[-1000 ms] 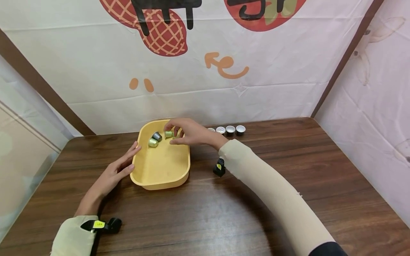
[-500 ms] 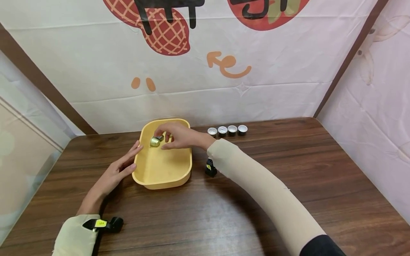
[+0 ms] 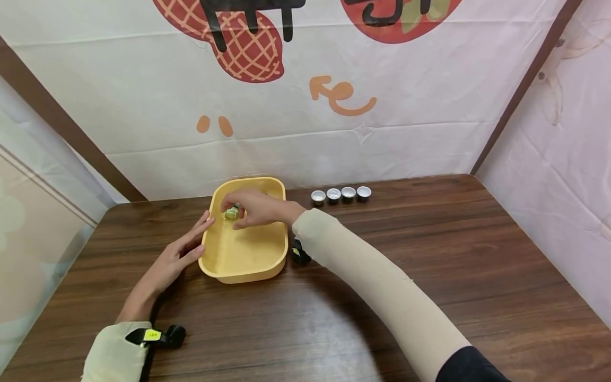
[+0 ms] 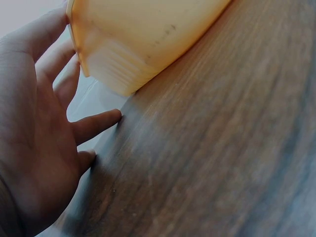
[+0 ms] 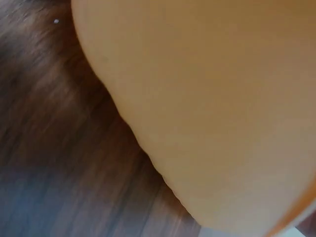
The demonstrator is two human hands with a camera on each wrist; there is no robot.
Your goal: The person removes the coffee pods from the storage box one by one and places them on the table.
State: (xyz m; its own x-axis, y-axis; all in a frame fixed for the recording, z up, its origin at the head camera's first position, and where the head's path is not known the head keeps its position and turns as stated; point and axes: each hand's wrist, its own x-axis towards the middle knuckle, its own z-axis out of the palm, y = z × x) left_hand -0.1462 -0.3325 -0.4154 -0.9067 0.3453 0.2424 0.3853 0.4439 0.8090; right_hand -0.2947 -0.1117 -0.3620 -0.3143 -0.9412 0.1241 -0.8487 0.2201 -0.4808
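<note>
A yellow plastic basin [image 3: 243, 278] stands on the table, left of centre. My left hand [image 3: 168, 264] rests against its left side, fingers extended along the rim; in the left wrist view, the fingertips of my left hand [image 4: 39, 128] touch the rim. My right hand [image 3: 258, 207] reaches over the basin's right side, its thumb and bent fingers spread apart around a pale green coffee capsule [image 3: 231, 213]. Part of that capsule and the other capsules in the basin are hidden by this hand. The right wrist view shows just the basin's outer wall [image 5: 197, 113], not the hand.
Several coffee capsules with silver lids [image 3: 333, 195] stand in a row at the table's back edge, right of the basin. Behind them hangs a printed white cloth [image 3: 296, 143]. The brown wooden table [image 3: 406, 228] extends to the right and front.
My right hand has moved left and slightly nearer within the basin, from the right-hand capsule to the pale green one at left. The silver-lidded row has come fully into view. My left hand stays.
</note>
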